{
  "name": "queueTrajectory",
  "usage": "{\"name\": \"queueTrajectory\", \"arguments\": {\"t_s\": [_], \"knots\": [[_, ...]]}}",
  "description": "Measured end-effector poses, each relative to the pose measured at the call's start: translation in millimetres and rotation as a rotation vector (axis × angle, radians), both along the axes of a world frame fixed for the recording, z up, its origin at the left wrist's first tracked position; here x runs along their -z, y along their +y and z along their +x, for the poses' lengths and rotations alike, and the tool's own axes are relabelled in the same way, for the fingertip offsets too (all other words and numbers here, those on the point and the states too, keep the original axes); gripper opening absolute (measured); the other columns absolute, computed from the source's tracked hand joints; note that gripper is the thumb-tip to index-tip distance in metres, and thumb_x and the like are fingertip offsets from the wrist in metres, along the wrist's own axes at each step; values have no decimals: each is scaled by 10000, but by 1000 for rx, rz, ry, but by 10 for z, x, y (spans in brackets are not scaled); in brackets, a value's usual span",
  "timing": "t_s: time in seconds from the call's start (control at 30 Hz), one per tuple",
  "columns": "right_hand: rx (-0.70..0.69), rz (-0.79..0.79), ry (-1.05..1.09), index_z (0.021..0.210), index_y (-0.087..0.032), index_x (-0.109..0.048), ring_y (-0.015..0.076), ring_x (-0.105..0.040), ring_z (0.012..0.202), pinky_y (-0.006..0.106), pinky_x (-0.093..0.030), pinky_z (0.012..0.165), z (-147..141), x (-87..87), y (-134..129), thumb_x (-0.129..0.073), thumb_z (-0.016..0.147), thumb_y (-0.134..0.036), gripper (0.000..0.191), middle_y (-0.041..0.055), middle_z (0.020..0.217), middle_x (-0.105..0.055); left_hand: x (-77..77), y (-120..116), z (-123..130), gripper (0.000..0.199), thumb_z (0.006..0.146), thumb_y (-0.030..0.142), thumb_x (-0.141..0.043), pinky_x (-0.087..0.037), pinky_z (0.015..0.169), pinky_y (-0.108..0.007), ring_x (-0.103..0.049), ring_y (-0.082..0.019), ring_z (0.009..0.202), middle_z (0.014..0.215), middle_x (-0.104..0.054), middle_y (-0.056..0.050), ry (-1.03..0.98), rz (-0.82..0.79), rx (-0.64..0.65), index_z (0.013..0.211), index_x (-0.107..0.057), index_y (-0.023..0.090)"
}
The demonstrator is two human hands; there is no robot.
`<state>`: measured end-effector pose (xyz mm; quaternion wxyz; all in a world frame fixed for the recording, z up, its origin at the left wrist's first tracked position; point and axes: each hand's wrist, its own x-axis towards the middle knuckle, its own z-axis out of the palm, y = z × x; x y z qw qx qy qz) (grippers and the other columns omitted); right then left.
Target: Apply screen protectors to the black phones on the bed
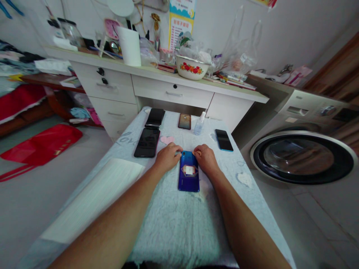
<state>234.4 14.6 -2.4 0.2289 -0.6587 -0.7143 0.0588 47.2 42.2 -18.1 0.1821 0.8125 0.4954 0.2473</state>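
Note:
A blue-to-purple smartphone [189, 183] lies back side up on the cloth-covered table, with a small pale square and a printed pattern on its back. At its upper left corner, my left hand [168, 157] is closed, its fingertips against the edge beside the camera. My right hand [206, 158] is closed at the opposite upper corner, fingers curled and pressed together. Whether something small sits between the fingertips cannot be made out. Just beyond the hands stands a clear spray bottle [199, 126] with a white cap.
Two dark phones [147, 142] lie at the left, a brownish phone [184, 121] at the back, and a black-screened phone [224, 140] on the right. A pale folded sheet [98, 200] covers the left side. Behind are a white desk [109, 98] and a washing machine [303, 157].

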Motion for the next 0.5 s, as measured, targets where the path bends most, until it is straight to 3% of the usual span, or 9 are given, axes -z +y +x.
{"name": "queueTrajectory", "arguments": {"t_s": [0.5], "knots": [[6, 1, -81, 880, -166, -676, 153, -556, 846, 227, -378, 763, -62, 32, 44, -504, 893, -194, 175, 63, 900, -609, -19, -3, 4, 228, 808, 226, -535, -468, 837, -278, -612, -178, 959, 1015, -619, -35, 16, 2, -10, 988, -676, 222]]}}
